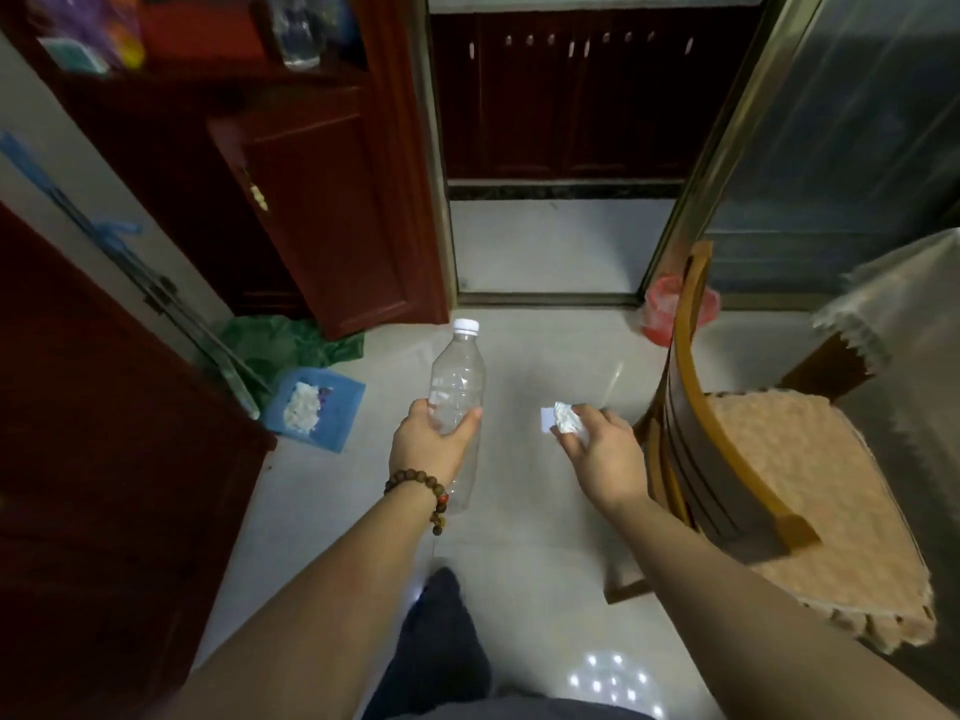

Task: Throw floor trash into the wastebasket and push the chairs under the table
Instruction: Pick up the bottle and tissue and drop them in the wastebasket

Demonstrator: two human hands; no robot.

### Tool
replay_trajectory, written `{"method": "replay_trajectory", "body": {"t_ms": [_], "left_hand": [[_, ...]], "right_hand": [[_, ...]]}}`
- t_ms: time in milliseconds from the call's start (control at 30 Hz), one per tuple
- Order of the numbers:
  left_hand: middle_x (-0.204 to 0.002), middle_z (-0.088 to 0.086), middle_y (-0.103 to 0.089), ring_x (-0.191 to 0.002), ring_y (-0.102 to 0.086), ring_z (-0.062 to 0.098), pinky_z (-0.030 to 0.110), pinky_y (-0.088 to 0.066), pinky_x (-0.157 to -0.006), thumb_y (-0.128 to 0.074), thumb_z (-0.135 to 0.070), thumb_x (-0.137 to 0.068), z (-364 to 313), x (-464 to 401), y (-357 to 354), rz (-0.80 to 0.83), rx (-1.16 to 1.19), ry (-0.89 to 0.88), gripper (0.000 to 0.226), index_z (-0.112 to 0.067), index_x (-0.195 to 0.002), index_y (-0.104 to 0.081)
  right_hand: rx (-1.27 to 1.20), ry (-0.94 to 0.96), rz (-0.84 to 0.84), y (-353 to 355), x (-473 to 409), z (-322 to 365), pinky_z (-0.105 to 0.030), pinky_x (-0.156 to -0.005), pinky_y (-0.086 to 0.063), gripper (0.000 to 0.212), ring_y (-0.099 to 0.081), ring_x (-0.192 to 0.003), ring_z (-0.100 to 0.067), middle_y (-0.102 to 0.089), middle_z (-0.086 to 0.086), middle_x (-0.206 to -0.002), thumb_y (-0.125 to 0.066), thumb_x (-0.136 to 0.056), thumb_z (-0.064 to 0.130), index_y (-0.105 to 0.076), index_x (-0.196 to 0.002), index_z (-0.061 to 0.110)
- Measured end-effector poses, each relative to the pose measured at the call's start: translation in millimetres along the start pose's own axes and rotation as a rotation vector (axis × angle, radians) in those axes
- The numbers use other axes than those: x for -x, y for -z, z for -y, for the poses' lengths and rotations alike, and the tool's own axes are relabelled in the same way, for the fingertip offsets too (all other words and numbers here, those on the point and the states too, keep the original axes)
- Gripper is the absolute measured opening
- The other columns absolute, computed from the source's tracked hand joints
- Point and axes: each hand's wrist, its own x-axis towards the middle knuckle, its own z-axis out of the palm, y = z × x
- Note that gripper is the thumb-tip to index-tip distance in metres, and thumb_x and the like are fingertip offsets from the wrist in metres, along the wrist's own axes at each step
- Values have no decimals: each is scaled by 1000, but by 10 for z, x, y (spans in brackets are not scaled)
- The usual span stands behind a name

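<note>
My left hand (431, 449) grips a clear bottle (457, 402), my right hand (597, 449) pinches crumpled paper (567, 419), and a wooden chair (727, 459) at frame right stands before the red wastebasket (662, 309).

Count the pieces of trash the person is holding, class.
2: a clear plastic bottle with a white cap in the left hand; crumpled white paper in the right hand. More may be hidden.

- The chair (727, 459) back hides most of the red wastebasket (660, 309) behind it.
- The table (904, 324) is cut off by the right edge, under a cloth.
- The left hand (431, 449) covers the bottle's (457, 387) lower middle.
- The right hand (602, 454) partly hides the crumpled paper (566, 415).
- The shelf items (88, 28) at top left are blurred.
</note>
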Motion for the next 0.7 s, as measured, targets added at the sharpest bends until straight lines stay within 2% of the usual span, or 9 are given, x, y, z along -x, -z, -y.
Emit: {"method": "replay_trajectory", "body": {"t_ms": [100,300,400,533,700], "left_hand": [[-96,-1,-60,-81,-58,18,25,-43,-60,-63,-67,-69,-215,-723,-216,45,5,-33,54,-23,-98,-53],[-91,-1,-62,-79,-59,18,29,-49,-66,-64,-64,-69,-828,-2496,-565,130,-56,-129,51,-23,-97,-55],[-90,-1,-62,-80,-59,19,26,-42,-64,-66,-62,-69,-1267,-3299,-731,156,-82,-185,49,-21,-95,-56],[-89,-2,-63,-80,-60,18,28,-46,-67,-68,-65,-65,-1813,-4052,-1087,249,-84,-226,51,-23,-91,-57],[-80,-5,-62,-68,-60,15,23,-39,-52,-65,-70,-61,-2388,-4530,-1787,429,-107,-286,48,-29,-84,-53]], "right_hand": [[2,-28,-9,-155,-712,12,-30,-70,-39,27,-54,-94,-33,-58,-13,-102,-61,-88,26,-59,-113,15],[9,-108,-25,-428,-2353,114,-40,-83,-45,29,-52,-100,-36,-57,-15,-105,-60,-88,27,-59,-114,14],[-3,-179,-58,-384,-3093,184,-39,-82,-43,29,-50,-102,-36,-56,-16,-104,-59,-88,27,-59,-113,13],[-38,-292,-136,-252,-3813,187,-39,-77,-41,25,-50,-96,-35,-55,-14,-94,-60,-88,31,-61,-105,13],[-35,-441,-232,-53,-4385,-164,-38,-75,-39,27,-51,-94,-35,-56,-14,-93,-61,-87,33,-61,-106,14]]}}
